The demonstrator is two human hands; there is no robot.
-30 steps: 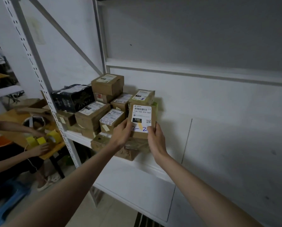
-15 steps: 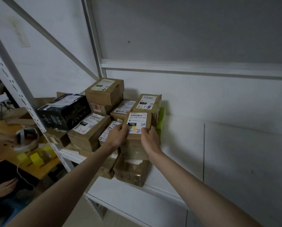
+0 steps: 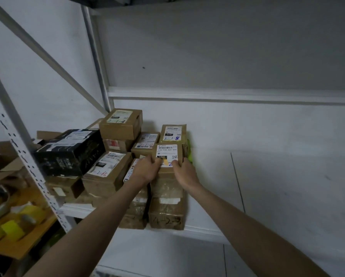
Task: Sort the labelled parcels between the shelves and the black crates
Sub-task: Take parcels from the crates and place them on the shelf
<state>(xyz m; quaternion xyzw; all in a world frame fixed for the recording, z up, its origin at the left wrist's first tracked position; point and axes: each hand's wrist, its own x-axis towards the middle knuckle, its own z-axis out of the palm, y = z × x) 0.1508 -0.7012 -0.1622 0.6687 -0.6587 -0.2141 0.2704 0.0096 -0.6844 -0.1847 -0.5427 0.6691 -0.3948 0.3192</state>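
Observation:
A small brown parcel (image 3: pixel 168 151) with a white label marked 150 rests on top of the stack at the right end of the parcels on the white shelf (image 3: pixel 207 231). My left hand (image 3: pixel 146 168) grips its left lower edge and my right hand (image 3: pixel 184 171) grips its right lower edge. Behind it stands a parcel marked 2-1-8 (image 3: pixel 173 132). Below it are a taped brown box (image 3: pixel 166 185) and a lower box with handwriting (image 3: pixel 166 214). No black crate is in view.
Several more labelled boxes crowd the shelf to the left, among them a black box (image 3: pixel 71 150) and a tall brown box (image 3: pixel 120 123). A perforated shelf upright (image 3: pixel 27 166) stands at left. Beyond it, yellow tape rolls (image 3: pixel 17 222) lie on a wooden table. White wall lies to the right.
Both hands have carried the 150 parcel up and back, from in front of the pile onto the top of the right-hand stack. The camera has moved closer.

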